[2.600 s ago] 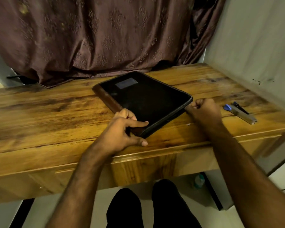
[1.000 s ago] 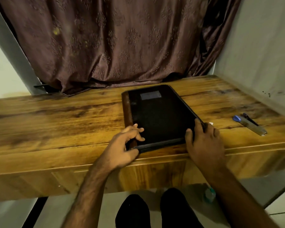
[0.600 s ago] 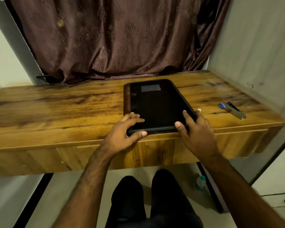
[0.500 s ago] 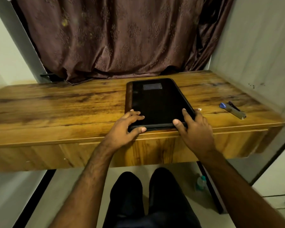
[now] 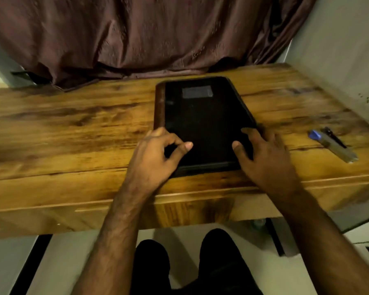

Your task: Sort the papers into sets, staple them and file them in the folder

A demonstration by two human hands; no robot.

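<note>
Head view: black rectangular folder with a brown spine [image 5: 202, 122] lies flat and closed on the wooden surface [image 5: 73, 128], near edge close to the front lip. My left hand [image 5: 156, 158] sits at its near-left corner, grip loosely curled, thumb and fingers resting on the cover. My right hand [image 5: 262, 154] lies on the near-right corner, grip spread. Silver stapler with a blue tip [image 5: 332, 145] well apart to the right, a black pen [image 5: 333, 137] touching it. Maroon curtain [image 5: 147, 35] behind.
</note>
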